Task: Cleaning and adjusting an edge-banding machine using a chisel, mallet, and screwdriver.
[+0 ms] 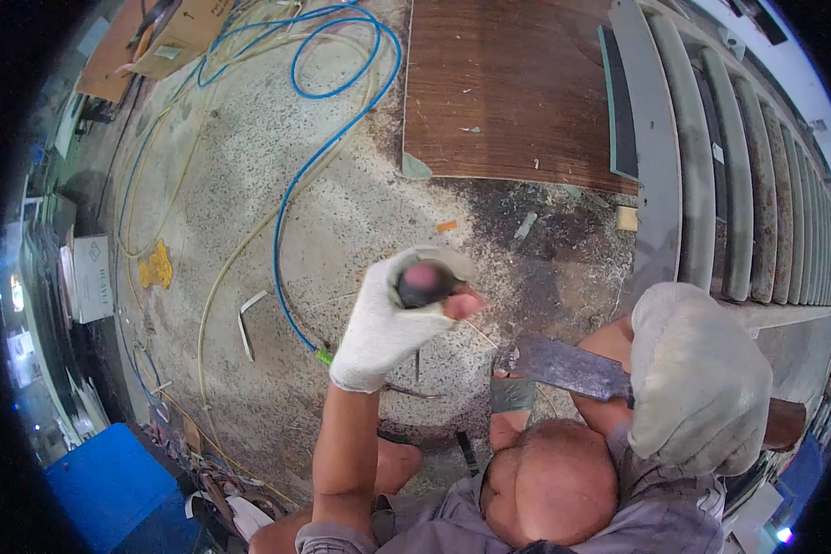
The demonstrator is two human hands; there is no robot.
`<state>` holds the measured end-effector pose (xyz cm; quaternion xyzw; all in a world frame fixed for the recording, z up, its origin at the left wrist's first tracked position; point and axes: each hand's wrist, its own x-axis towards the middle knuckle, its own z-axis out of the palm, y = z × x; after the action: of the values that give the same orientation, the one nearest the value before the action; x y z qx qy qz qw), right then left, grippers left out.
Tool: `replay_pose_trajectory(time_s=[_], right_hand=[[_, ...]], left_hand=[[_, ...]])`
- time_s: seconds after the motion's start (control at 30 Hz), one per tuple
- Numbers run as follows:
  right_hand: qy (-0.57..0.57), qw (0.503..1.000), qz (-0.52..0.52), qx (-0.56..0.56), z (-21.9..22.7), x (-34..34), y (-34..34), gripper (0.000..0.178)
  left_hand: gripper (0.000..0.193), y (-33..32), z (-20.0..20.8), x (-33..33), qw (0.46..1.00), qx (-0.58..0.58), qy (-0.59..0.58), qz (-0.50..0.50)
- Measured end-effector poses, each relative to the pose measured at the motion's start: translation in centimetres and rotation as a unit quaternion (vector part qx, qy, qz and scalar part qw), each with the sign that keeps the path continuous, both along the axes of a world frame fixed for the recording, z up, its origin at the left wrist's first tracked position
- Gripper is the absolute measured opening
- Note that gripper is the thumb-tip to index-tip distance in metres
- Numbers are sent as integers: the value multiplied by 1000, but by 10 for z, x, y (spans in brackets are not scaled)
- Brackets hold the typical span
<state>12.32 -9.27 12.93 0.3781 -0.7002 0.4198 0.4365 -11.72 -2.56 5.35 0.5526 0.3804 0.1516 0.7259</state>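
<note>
Broad knife (568, 369) in the head view sits on the person's side of the brown board (508, 92), gripped by the right hand (697, 379). Its dark, flat blade points leftward across the board's width, and a brown handle (785, 425) shows behind the glove. The right fingers look curled shut around the knife, though their exact placing is hidden. The left hand (388, 319), in a white glove, is on the board's near side, toward its left corner. Its fingers wrap around a dark, round-ended object (425, 283), with a bare thumb tip showing beside it. What the object is, I cannot tell.

An orange scrap (446, 226) lies just off the board's near edge. Left of the board, a blue hose (280, 240) loops over the floor (222, 185); right of it runs a row of grey rollers (728, 175).
</note>
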Motion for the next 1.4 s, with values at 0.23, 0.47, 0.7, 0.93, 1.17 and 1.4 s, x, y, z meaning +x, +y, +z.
replay_pose_trajectory(time_s=[0.23, 0.47, 0.7, 0.93, 1.17, 1.4], right_hand=[[-5, 992, -61, -107, -7, 18, -1, 23], [-20, 955, -207, -212, -14, 68, 2, 33], [4, 433, -677, -596, -90, 7, -9, 30], [-162, 577, -519, -610, -104, -29, -5, 48], [-166, 469, -560, -662, -99, -43, -3, 32], [-159, 430, -548, -700, -93, -34, 12, 21]], left_hand=[[28, 57, 23, -25, 955, 13, -253, 155], [15, 130, 12, -30, 849, -14, -340, 405], [27, 129, -35, -112, 772, -80, -373, 508], [28, 129, -32, -125, 763, -14, -354, 541], [27, 105, 10, -98, 745, -99, -345, 562], [23, 110, -5, -130, 769, -64, -526, 357]])
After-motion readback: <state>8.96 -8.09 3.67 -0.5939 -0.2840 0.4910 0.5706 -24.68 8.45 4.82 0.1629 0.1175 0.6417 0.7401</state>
